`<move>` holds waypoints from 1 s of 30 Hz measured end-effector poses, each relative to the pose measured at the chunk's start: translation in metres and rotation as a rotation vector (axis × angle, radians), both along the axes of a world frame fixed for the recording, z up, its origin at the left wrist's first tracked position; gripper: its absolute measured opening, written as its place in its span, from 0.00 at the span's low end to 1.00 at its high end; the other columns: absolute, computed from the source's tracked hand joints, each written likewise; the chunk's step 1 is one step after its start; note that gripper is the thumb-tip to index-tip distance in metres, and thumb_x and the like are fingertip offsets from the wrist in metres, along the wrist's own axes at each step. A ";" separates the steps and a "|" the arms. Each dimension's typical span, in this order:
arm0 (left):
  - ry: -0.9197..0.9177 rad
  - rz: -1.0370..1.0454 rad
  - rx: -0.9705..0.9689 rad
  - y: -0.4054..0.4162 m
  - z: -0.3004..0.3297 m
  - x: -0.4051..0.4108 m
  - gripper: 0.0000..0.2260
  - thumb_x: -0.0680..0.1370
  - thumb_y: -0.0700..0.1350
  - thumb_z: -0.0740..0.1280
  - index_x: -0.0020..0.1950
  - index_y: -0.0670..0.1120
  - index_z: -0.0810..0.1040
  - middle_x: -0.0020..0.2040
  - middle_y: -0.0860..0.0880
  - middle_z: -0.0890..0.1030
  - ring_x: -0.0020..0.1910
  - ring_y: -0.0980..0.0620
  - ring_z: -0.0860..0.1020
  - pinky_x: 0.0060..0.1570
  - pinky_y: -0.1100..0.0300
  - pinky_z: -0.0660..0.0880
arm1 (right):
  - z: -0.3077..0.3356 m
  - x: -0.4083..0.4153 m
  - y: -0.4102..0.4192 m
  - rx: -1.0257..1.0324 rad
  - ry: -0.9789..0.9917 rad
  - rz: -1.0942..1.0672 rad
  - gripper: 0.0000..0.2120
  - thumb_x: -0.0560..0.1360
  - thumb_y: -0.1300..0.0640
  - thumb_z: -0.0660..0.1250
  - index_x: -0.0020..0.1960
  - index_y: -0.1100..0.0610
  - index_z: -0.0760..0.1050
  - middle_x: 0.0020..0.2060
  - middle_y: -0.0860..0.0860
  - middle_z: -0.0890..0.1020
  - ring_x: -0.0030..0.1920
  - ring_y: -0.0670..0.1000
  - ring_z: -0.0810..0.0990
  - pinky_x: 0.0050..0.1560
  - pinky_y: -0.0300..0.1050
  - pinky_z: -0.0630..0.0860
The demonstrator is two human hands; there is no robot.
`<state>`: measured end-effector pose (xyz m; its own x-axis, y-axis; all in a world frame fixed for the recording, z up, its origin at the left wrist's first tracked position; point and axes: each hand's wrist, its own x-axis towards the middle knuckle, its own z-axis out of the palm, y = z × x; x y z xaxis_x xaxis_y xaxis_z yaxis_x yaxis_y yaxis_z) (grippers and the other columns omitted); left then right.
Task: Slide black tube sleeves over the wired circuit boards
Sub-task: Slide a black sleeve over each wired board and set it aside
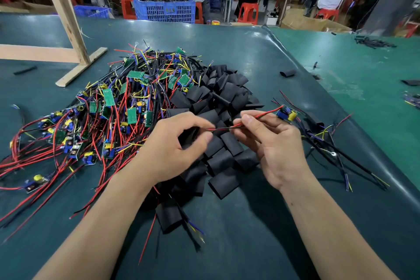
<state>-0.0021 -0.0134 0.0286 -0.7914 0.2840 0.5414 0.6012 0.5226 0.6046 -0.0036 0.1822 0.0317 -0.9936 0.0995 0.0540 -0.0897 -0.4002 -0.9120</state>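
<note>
1. Pinching a black tube sleeve (190, 136) between thumb and curled fingers, our left hand (175, 143) holds it just above the heap of loose sleeves (222, 120), with the sleeve's open end turned toward our right hand (270, 141).
2. Our right hand pinches a red and black wire pair (256, 118) between thumb and forefinger; the other fingers are curled loosely beneath.
3. The free tips of that wire pair reach across the small gap to the left hand and lie at the mouth of the sleeve, right by the left thumb; we cannot tell whether they are already inside.
4. The wires run up and away from the right forefinger to a small circuit board (286, 114) with blue and yellow parts, which sits just beyond the right hand's knuckles, outside the sleeve.
5. Under and beyond both hands lies the heap of flat black sleeves, spreading from near our wrists to well past the fingertips.
6. To the outer side of the left hand, a big tangled pile of wired boards (109, 111) sprawls, its red leads trailing toward the left forearm.
7. To the outer side of the right hand, a few black cables (341, 157) lie on the dark green table mat (250, 234).
8. Far beyond the left hand stands a wooden frame (66, 13).
</note>
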 end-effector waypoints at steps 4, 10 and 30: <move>-0.073 -0.013 -0.070 -0.006 0.001 0.000 0.23 0.77 0.49 0.70 0.70 0.43 0.74 0.53 0.51 0.75 0.53 0.61 0.74 0.58 0.72 0.65 | 0.003 -0.002 0.006 0.004 0.031 -0.056 0.05 0.75 0.68 0.69 0.45 0.61 0.83 0.38 0.57 0.85 0.38 0.51 0.85 0.39 0.38 0.80; -0.116 -0.021 -0.033 -0.006 0.001 0.000 0.30 0.74 0.52 0.68 0.75 0.45 0.67 0.51 0.47 0.78 0.52 0.50 0.76 0.56 0.69 0.70 | 0.004 0.000 0.004 0.055 0.068 -0.049 0.06 0.74 0.66 0.70 0.43 0.58 0.84 0.39 0.58 0.86 0.38 0.52 0.85 0.40 0.39 0.80; -0.051 -0.043 0.057 0.003 -0.006 0.002 0.26 0.73 0.50 0.75 0.70 0.51 0.74 0.58 0.59 0.82 0.36 0.64 0.79 0.42 0.68 0.76 | -0.003 -0.001 -0.005 -0.017 -0.014 -0.204 0.06 0.74 0.67 0.71 0.40 0.60 0.83 0.35 0.55 0.85 0.37 0.51 0.84 0.40 0.38 0.80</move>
